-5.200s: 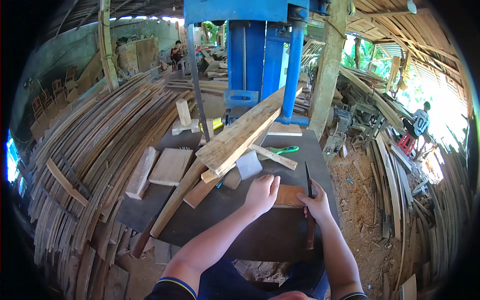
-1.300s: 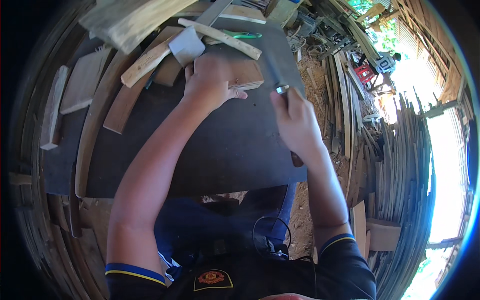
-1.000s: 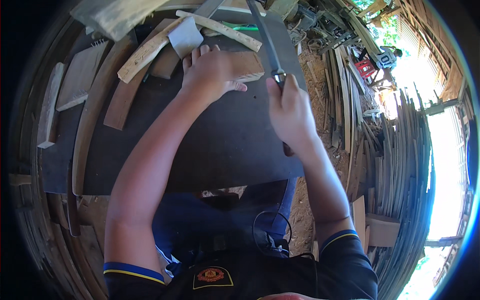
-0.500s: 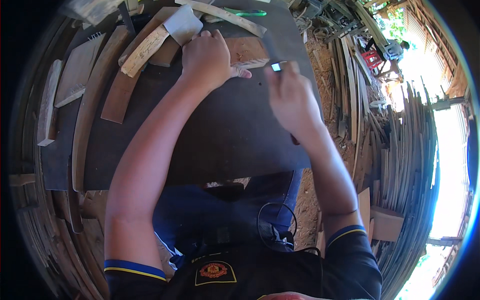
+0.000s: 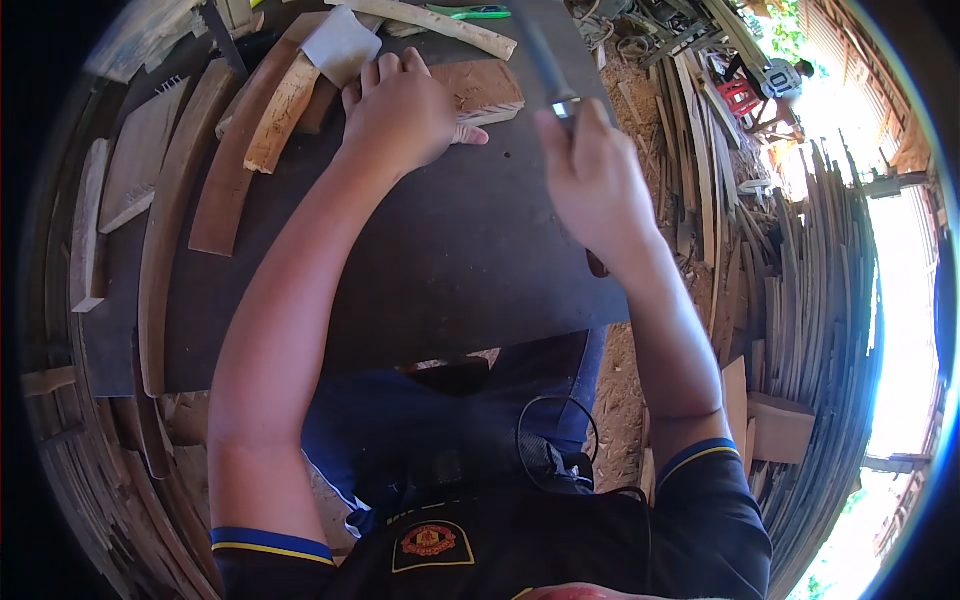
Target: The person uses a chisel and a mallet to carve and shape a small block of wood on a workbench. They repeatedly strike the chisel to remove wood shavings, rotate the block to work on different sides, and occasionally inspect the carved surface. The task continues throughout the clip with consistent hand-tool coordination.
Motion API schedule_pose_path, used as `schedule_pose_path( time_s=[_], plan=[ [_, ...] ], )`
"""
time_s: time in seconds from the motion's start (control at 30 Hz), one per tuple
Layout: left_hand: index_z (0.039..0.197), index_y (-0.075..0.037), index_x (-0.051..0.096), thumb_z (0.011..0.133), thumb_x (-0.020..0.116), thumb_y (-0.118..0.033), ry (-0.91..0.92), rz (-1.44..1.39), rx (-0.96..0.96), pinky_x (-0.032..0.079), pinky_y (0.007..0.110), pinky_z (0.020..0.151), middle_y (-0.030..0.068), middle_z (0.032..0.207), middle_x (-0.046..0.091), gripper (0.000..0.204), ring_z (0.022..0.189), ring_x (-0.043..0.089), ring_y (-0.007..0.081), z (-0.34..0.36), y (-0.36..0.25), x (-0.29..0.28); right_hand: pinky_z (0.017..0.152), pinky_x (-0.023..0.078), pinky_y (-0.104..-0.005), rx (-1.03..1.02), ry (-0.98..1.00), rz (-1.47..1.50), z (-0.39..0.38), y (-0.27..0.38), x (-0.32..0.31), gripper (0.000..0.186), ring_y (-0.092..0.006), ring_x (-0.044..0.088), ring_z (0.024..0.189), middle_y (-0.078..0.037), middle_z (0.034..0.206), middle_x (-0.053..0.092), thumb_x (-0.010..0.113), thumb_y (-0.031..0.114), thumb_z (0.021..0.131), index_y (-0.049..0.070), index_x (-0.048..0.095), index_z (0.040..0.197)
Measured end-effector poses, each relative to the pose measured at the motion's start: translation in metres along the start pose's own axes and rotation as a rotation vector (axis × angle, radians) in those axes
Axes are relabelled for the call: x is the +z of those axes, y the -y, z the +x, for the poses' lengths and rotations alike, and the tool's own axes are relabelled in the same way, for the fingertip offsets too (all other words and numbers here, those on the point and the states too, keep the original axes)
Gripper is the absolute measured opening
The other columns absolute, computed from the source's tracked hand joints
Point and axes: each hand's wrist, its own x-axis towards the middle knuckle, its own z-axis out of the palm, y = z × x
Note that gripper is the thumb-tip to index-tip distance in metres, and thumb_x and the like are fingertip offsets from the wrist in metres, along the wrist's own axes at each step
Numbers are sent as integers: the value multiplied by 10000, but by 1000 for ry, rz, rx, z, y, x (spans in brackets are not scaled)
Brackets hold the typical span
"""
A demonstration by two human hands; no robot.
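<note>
My left hand (image 5: 398, 110) bears down on a short brown wooden block (image 5: 485, 88) at the far side of the dark table. Its fingers curl over the block's left part, and the thumb lies along the near edge. In my right hand (image 5: 600, 180), right of the block, is a long, straight grey metal tool (image 5: 538, 52) with a shiny collar. The end of its brown handle shows below the fist. Motion blurs the blade, so its exact kind is unclear. The blade points away from me, apart from the block.
Left of my left hand lie a broad grey-headed tool (image 5: 341, 46) with a rough wooden handle and several curved boards (image 5: 178, 220). A pale strip (image 5: 450, 25) and a green-handled item (image 5: 470, 13) lie behind the block. Stacked timber (image 5: 810, 320) lines the right. A person (image 5: 785, 80) sits far off.
My right hand has moved slightly away from me and right, with the tool swung clear of the block. My left hand, the block and table contents appear shifted left in view.
</note>
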Motion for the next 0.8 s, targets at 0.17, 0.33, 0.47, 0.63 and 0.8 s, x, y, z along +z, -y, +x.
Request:
schedule_pose_path(
  time_s=[0.17,0.33,0.47,0.63,0.8],
  plan=[
    [1526,118,283,635,757,-806,30,-25,-9,363,613,1119,272,1485,428,1369,1433,372,420,-1,-1,-2,695,586,-531,67,50,93,5,-10,8,413,-499,701,814,-321,844,684,532,323,1040,-88,561,1017],
    [1485,120,332,633,760,-808,15,-11,15,380,602,1098,272,1446,454,1329,1410,408,420,2,-1,-3,669,591,-517,61,113,-67,13,-12,25,385,-500,698,762,-317,792,675,544,311,1036,-71,550,986],
    [1510,122,294,621,729,-843,-29,22,34,376,607,1105,273,1461,450,1382,1402,414,430,3,0,1,664,582,-525,28,-12,88,2,-14,17,397,-500,694,769,-324,786,669,545,314,1037,-82,557,1000],
    [1571,82,225,608,685,-883,106,5,-11,298,616,1175,318,1577,325,1439,1483,299,487,6,-2,-8,669,577,-531,72,171,26,11,-16,11,411,-493,693,782,-320,794,676,544,317,1039,-90,556,988],
    [1583,67,205,602,707,-867,128,-1,-20,278,616,1186,331,1597,287,1444,1493,274,501,5,-2,-11,747,569,-545,78,39,40,6,-10,15,403,-500,694,843,-309,814,684,540,324,1039,-77,573,1010]
  ],
)
